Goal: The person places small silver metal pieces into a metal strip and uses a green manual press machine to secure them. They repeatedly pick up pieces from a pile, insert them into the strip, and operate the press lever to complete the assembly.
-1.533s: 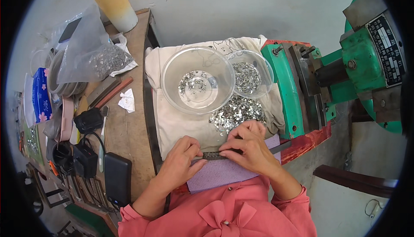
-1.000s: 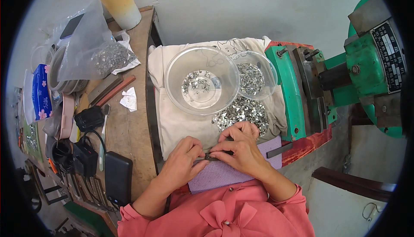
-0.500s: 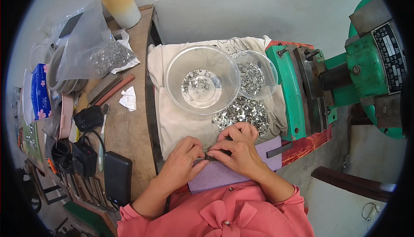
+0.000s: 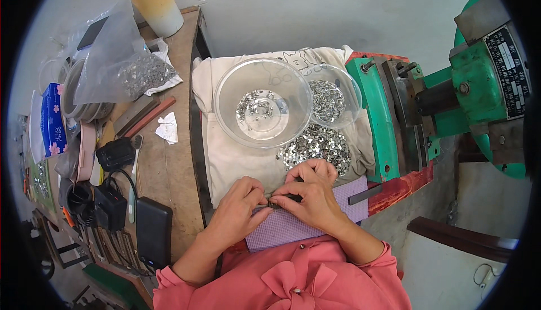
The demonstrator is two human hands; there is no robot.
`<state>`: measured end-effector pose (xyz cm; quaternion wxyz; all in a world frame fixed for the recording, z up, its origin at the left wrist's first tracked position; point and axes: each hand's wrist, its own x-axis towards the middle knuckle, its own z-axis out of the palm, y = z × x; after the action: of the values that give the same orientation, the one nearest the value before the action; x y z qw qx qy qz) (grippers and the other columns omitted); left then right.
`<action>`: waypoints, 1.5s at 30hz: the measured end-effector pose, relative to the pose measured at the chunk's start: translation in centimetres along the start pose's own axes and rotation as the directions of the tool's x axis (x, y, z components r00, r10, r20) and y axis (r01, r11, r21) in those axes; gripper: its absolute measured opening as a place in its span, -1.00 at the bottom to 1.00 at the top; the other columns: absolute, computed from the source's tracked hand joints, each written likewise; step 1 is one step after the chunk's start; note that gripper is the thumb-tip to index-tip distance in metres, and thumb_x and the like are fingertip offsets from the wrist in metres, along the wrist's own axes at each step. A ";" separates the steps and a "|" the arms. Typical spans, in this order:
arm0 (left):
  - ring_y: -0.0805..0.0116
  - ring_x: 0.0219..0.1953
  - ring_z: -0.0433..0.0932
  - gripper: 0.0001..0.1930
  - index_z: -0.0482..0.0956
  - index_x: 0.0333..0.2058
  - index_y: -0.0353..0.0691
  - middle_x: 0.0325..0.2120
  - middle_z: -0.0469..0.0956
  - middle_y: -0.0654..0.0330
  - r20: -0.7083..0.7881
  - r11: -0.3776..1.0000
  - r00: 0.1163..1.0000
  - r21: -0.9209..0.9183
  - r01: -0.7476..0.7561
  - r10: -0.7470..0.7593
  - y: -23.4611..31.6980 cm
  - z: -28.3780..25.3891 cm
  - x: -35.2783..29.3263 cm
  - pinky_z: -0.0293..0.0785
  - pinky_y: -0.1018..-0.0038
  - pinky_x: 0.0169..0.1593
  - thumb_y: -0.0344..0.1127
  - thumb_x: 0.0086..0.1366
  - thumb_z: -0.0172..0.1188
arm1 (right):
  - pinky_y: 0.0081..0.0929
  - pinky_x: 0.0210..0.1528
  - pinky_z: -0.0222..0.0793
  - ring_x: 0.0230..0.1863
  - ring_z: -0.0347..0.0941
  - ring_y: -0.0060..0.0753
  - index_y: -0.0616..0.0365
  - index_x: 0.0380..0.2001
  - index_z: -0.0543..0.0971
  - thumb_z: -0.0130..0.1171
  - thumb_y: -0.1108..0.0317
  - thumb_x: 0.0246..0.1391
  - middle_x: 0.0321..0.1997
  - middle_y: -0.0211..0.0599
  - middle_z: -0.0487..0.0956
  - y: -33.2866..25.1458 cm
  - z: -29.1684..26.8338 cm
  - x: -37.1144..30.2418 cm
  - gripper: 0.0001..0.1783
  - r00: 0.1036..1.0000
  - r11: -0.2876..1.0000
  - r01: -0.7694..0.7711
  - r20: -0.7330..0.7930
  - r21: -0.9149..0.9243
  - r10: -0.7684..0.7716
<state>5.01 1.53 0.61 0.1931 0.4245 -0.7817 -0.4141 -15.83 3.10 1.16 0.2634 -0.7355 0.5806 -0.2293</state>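
My left hand point(image 4: 239, 208) and my right hand point(image 4: 311, 200) meet fingertip to fingertip above a purple textured mat point(image 4: 293, 228). Thumbs and forefingers of both are pinched together on a small dark metal piece point(image 4: 272, 202), mostly hidden by the fingers. Just beyond my right hand lies a loose heap of small shiny metal pieces point(image 4: 316, 147) on a beige cloth point(image 4: 225, 166). Behind it stands a large clear plastic tub point(image 4: 221, 115) with some pieces at its bottom. A smaller clear bowl point(image 4: 354, 98) to its right holds many thin metal parts.
A green machine point(image 4: 378, 121) stands on the right, with a dark metal bar point(image 4: 365, 195) beside the mat. The wooden table point(image 4: 183, 197) on the left carries a black power bank point(image 4: 154, 232), a toothbrush point(image 4: 132, 203), a plastic bag of metal bits point(image 4: 141, 76) and a yellow bottle point(image 4: 152, 3).
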 end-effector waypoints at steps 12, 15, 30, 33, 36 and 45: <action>0.12 -0.17 0.52 -0.76 0.56 -0.36 -0.32 -0.16 0.45 0.09 0.008 1.000 1.000 -0.002 0.006 -0.006 0.1 -0.1 0.0 0.48 0.33 -0.15 -0.40 0.05 0.45 | -0.24 0.14 0.04 0.01 0.29 -0.28 -0.07 -0.46 0.74 0.46 0.24 -0.10 -0.25 -0.56 0.54 1.6 -3.4 -0.9 -0.89 0.995 0.995 -0.030 -0.096 0.095 0.039; 0.10 -0.17 0.51 -0.75 0.56 -0.37 -0.32 -0.17 0.46 0.08 0.008 1.000 1.000 -0.010 0.004 -0.004 -0.1 0.0 0.0 0.47 0.32 -0.14 -0.41 0.03 0.45 | -0.23 0.17 0.03 0.02 0.30 -0.28 -0.05 -0.44 0.74 0.45 0.25 -0.08 -0.23 -0.55 0.54 2.6 -4.6 -2.0 -0.90 0.991 0.992 -0.105 -0.072 0.065 0.109; 0.07 -0.14 0.51 -0.76 0.56 -0.42 -0.37 -0.20 0.47 0.05 0.004 0.999 0.999 -0.014 0.050 -0.050 0.4 0.0 0.2 0.46 0.32 -0.09 -0.46 -0.03 0.46 | -0.25 0.16 -0.01 0.01 0.28 -0.34 -0.06 -0.47 0.77 0.48 0.21 -0.13 -0.26 -0.59 0.53 3.4 -4.9 -3.5 -0.87 0.987 0.988 -0.155 -0.046 -0.012 0.154; 0.07 -0.14 0.51 -0.75 0.56 -0.41 -0.37 -0.20 0.47 0.05 0.007 0.999 0.999 -0.007 0.046 -0.046 0.5 -0.1 0.2 0.46 0.32 -0.09 -0.46 -0.03 0.46 | -0.25 0.13 -0.02 0.02 0.28 -0.31 -0.03 -0.49 0.77 0.48 0.18 -0.13 -0.26 -0.58 0.53 3.2 -4.7 -3.4 -0.84 0.989 0.990 -0.137 -0.059 -0.032 0.135; 0.07 -0.14 0.51 -0.75 0.56 -0.41 -0.37 -0.20 0.47 0.05 0.006 0.999 0.999 -0.006 0.043 -0.043 0.4 -0.1 0.1 0.46 0.33 -0.09 -0.46 -0.03 0.46 | -0.24 0.13 -0.04 0.02 0.27 -0.29 -0.05 -0.48 0.77 0.48 0.16 -0.14 -0.26 -0.58 0.52 3.0 -4.3 -3.3 -0.83 0.990 0.991 -0.128 -0.067 -0.047 0.124; 0.07 -0.14 0.52 -0.75 0.56 -0.40 -0.38 -0.20 0.47 0.05 0.011 0.998 0.999 -0.011 0.054 -0.054 0.5 -0.1 0.2 0.47 0.32 -0.10 -0.47 -0.03 0.45 | -0.21 0.13 0.01 0.03 0.27 -0.27 -0.06 -0.48 0.77 0.51 0.17 -0.21 -0.26 -0.57 0.51 3.2 -4.4 -3.4 -0.81 0.988 0.989 -0.135 -0.080 -0.063 0.130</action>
<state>4.76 1.48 1.04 0.1802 0.4420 -0.7687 -0.4258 -21.72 5.31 2.26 0.2310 -0.6945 0.6453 -0.2190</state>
